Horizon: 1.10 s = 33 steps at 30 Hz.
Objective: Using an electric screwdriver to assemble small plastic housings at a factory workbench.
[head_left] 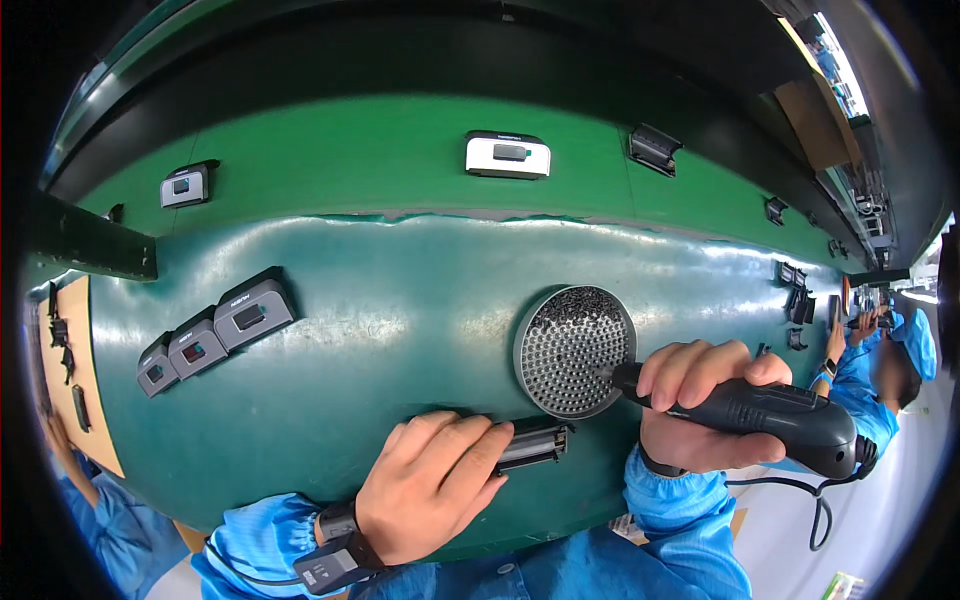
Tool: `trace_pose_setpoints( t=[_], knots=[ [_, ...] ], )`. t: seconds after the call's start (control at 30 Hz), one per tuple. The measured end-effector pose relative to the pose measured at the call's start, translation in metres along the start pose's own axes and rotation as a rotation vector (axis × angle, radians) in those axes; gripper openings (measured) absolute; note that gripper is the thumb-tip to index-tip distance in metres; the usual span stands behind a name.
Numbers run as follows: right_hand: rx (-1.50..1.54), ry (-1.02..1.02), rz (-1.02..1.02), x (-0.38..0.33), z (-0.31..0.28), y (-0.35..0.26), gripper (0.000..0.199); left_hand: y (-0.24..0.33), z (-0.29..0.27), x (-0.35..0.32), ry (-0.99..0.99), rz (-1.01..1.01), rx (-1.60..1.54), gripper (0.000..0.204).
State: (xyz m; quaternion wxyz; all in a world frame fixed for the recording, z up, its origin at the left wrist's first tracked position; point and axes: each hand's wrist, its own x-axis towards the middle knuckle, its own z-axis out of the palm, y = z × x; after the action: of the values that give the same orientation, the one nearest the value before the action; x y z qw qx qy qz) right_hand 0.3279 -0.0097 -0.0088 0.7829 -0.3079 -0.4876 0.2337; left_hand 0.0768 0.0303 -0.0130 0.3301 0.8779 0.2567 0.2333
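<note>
My right hand [690, 410] is wrapped round a black electric screwdriver [800, 415] with a cord at its back end. Its front end points left over the edge of a round grey screw tray [568, 365], whose plate is full of small holes. Dark screws [578, 303] are heaped along the tray's far side. Below the tray, my left hand [432, 490] closes over a black plastic housing [540, 446] with a silvery strip along it. The housing lies on the green bench, partly hidden by my fingers.
Three grey-and-black devices [245, 312] stand in a row at the left. Beyond, a green belt [350, 150] carries a white-fronted device [508, 155], a grey one [184, 186] and a black housing [654, 150]. Co-workers in blue sit at the right [865, 390] and far left [120, 530].
</note>
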Motion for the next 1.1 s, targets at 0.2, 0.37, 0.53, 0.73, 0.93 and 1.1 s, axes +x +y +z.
trace_pose_setpoints(
  t=[0.2, 0.37, 0.53, 0.73, 0.93, 1.1],
  knots=[
    [0.01, -0.009, 0.013, 0.005, 0.001, -0.005, 0.07, 0.009, 0.001, 0.0, 0.035, 0.01, 0.023, 0.057],
    [-0.006, 0.094, 0.004, -0.006, 0.01, -0.012, 0.069, 0.001, 0.008, -0.002, 0.043, -0.011, -0.007, 0.056],
    [0.105, -0.085, -0.081, -0.029, 0.058, -0.037, 0.051, -0.001, 0.005, -0.005, 0.016, -0.033, -0.034, 0.055],
    [0.114, -0.168, -0.126, -0.05, 0.074, 0.0, 0.053, -0.011, 0.011, -0.01, 0.017, -0.068, -0.104, 0.054],
    [0.096, -0.182, -0.115, -0.056, 0.074, 0.005, 0.054, -0.016, 0.012, -0.015, 0.015, -0.053, -0.091, 0.053],
    [0.094, -0.17, -0.1, -0.058, 0.077, 0.006, 0.054, -0.016, 0.012, -0.017, 0.03, -0.052, -0.088, 0.052]
  ],
)
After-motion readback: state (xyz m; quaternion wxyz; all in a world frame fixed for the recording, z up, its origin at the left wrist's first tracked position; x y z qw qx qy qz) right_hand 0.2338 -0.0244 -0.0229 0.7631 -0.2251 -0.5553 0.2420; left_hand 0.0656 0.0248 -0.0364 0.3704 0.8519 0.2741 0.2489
